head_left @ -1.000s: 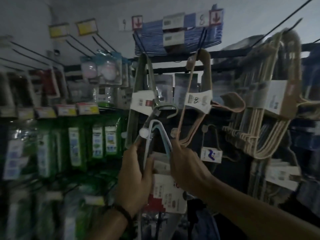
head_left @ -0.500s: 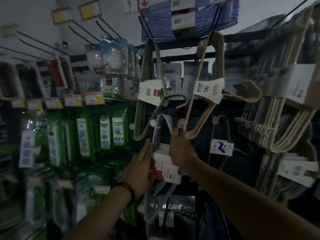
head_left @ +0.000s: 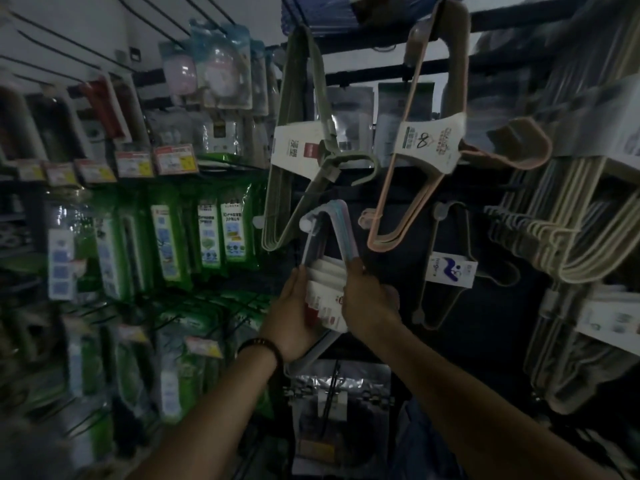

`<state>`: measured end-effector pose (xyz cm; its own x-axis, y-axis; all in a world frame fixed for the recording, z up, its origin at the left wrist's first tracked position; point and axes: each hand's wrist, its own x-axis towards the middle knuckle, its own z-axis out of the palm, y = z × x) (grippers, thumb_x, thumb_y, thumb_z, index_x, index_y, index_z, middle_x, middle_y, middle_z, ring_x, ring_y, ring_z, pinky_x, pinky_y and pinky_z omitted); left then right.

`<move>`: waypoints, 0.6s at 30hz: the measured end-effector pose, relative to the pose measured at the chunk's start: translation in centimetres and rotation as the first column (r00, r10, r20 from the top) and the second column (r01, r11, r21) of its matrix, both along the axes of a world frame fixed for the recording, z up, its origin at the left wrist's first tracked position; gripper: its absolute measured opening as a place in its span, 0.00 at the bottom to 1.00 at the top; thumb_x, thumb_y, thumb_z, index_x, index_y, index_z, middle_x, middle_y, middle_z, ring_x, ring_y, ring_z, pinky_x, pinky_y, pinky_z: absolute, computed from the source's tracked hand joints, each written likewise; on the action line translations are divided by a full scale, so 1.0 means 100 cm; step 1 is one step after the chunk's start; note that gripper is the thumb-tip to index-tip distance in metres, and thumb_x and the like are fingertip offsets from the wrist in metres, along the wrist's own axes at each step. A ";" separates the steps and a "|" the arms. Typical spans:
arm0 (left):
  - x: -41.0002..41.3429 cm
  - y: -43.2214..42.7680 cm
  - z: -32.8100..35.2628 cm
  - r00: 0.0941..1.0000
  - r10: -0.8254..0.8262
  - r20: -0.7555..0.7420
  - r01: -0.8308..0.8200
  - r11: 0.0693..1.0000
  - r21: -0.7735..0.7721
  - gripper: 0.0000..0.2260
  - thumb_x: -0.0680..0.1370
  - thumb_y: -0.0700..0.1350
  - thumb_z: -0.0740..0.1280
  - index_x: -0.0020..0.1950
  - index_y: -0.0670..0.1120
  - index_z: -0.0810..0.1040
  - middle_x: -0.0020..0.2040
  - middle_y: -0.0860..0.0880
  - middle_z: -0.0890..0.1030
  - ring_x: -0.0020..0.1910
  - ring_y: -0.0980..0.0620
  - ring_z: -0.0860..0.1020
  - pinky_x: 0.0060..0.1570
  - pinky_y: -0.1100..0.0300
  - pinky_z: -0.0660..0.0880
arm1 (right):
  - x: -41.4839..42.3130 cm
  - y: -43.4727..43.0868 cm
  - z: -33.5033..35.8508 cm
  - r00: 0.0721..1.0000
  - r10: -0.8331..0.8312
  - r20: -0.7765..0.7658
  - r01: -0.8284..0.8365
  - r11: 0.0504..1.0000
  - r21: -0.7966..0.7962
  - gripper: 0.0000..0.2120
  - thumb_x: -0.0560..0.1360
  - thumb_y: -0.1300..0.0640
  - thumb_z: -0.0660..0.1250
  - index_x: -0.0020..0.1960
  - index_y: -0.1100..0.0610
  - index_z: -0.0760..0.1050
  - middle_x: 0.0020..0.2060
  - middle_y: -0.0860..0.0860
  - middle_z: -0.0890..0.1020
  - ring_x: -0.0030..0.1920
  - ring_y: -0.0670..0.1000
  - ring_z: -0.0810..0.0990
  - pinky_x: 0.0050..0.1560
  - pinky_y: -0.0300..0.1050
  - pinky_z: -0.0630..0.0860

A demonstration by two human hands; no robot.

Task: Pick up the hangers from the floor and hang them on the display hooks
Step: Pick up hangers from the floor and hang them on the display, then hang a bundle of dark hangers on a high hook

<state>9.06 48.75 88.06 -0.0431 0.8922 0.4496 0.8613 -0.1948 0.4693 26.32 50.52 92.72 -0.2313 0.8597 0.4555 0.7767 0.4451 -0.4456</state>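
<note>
Gripping the right bar of a pastel bundle of hangers (head_left: 341, 237), the person's right hand (head_left: 367, 303) kept its fingers curled behind the bundle and mostly out of sight, with the thumb laid up along the bar. The left hand (head_left: 291, 313) met the bundle from the other side, its fingers (head_left: 297, 282) stretched nearly straight against the left bar and clasping nothing. Between the two hands showed the white paper band (head_left: 325, 303) wrapped round the bundle.

Just above the left fingertips, the bundle's top bend sat at the white ball tip of a hook (head_left: 306, 226); in the dim light it could not be told whether it hung fully on the hook. A dark bracelet (head_left: 259, 344) circled the left wrist.

Higher, above the left hand, hung grey-green hangers (head_left: 294, 98); above the right hand, pink hangers (head_left: 454, 64). Just right of the right hand hung a dark hanger with a blue-and-white tag (head_left: 450, 271), and well beyond it cream hangers (head_left: 571, 258). Green packets (head_left: 209, 233) filled the rack left of the left hand, and a silver packet (head_left: 332, 382) hung below both hands.
</note>
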 end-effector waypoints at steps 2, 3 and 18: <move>0.002 -0.004 -0.005 1.000 0.007 0.010 -0.007 0.999 0.040 0.42 0.81 0.51 0.70 0.86 0.54 0.44 0.86 0.54 0.47 0.84 0.47 0.57 0.80 0.48 0.63 | -0.003 -0.009 -0.034 0.997 0.053 -0.057 -0.051 0.998 0.039 0.27 0.83 0.59 0.62 0.79 0.60 0.57 0.69 0.61 0.72 0.64 0.61 0.76 0.55 0.50 0.73; 0.004 -0.010 -0.008 1.000 0.007 0.010 -0.008 0.999 0.050 0.40 0.82 0.50 0.69 0.87 0.53 0.47 0.86 0.55 0.48 0.84 0.50 0.54 0.82 0.50 0.59 | -0.006 -0.015 -0.053 0.993 0.081 -0.084 -0.079 0.996 0.031 0.31 0.83 0.57 0.62 0.82 0.58 0.53 0.73 0.59 0.68 0.65 0.60 0.76 0.58 0.51 0.76; 0.013 -0.338 -0.301 0.745 0.650 0.149 -0.450 0.655 -0.607 0.16 0.86 0.54 0.58 0.60 0.48 0.82 0.54 0.49 0.83 0.51 0.44 0.82 0.52 0.51 0.78 | -0.062 -0.167 -0.328 0.576 0.816 0.040 -0.663 0.496 -0.561 0.10 0.83 0.48 0.61 0.47 0.53 0.74 0.38 0.53 0.77 0.40 0.56 0.77 0.40 0.52 0.73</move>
